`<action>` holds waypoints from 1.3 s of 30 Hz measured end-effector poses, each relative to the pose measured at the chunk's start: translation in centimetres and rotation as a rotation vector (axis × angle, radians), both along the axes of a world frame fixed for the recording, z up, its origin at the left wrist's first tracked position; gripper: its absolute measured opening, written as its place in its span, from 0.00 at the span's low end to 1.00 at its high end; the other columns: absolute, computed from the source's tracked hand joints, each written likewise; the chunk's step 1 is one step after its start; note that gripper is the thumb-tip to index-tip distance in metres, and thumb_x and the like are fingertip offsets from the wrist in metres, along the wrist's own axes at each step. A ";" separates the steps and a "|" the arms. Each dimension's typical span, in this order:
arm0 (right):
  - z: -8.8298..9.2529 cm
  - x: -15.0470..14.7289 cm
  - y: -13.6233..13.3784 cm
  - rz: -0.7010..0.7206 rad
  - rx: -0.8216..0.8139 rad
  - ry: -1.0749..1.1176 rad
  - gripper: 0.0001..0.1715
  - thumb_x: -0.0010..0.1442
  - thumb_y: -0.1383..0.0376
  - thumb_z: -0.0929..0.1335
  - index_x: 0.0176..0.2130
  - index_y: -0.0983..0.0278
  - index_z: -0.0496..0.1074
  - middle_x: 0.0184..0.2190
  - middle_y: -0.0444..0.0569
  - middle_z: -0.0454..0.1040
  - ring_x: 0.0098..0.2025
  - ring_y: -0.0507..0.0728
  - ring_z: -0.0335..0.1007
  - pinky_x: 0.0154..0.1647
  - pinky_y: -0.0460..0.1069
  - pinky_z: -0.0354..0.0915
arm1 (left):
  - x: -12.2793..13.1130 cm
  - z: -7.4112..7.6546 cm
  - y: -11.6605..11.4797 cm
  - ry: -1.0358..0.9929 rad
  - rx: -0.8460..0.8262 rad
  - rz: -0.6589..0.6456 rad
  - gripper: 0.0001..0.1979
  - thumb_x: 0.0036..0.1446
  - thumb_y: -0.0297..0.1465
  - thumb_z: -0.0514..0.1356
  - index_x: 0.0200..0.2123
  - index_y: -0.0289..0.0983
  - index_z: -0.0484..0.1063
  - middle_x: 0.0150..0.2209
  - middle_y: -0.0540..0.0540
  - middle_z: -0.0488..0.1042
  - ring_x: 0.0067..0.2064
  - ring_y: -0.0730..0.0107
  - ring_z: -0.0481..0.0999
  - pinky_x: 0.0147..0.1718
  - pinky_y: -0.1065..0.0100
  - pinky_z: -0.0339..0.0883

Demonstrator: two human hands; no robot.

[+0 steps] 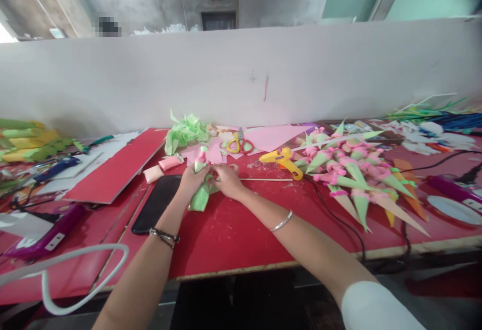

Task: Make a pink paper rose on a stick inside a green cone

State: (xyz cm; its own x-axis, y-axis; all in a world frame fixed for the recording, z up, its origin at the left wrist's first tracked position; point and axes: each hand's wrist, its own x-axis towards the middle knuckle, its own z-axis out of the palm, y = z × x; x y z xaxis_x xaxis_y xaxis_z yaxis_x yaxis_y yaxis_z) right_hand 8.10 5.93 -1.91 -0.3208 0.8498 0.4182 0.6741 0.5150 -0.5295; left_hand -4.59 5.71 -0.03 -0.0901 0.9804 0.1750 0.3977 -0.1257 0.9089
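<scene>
My left hand (193, 180) is closed around a small pink-and-green paper flower (199, 200), its pink tip poking out above the fingers and its green paper hanging below. Beside it, my right hand (227, 181) has its fingers bent in and pinched against the flower's right side; what lies between those fingertips is hidden. A thin white stick (267, 180) lies on the red table to the right of my right hand. Under my left forearm is a black phone (156, 207). Two small rolls, a pink one (170, 162) and a pale one (153, 174), lie behind the phone.
A yellow glue gun (280, 158) rests right of my hands, its cord running to the table edge. Behind are scissors (240, 144), pink sheets (274, 136) and crumpled green paper (186, 133). Paper flower cones (350, 167) pile up at right. A red board (116, 167) lies left.
</scene>
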 end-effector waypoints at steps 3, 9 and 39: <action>0.3 1.6 -0.5 0.070 0.027 0.059 0.11 0.49 0.68 0.66 0.36 0.64 0.65 0.33 0.46 0.71 0.36 0.54 0.65 0.41 0.51 0.54 | 0.3 0.1 -0.2 -0.027 0.006 0.003 0.16 0.42 0.42 0.56 0.25 0.34 0.64 0.16 0.55 0.60 0.17 0.79 0.59 0.18 0.75 0.53; 0.1 5.2 -1.9 0.181 -0.006 0.204 0.11 0.47 0.68 0.67 0.34 0.66 0.66 0.27 0.44 0.67 0.27 0.50 0.61 0.29 0.45 0.59 | 2.0 -0.2 -1.4 0.039 -0.048 -0.168 0.15 0.43 0.41 0.57 0.27 0.33 0.66 0.18 0.53 0.65 0.19 0.76 0.63 0.19 0.74 0.56; 0.5 7.0 -3.7 0.169 -0.142 0.340 0.06 0.46 0.71 0.64 0.29 0.64 0.61 0.28 0.43 0.65 0.31 0.51 0.63 0.35 0.47 0.61 | 1.5 -0.1 -1.5 0.744 0.072 -0.045 0.18 0.44 0.37 0.56 0.39 0.35 0.67 0.38 0.40 0.69 0.40 0.57 0.68 0.36 0.64 0.60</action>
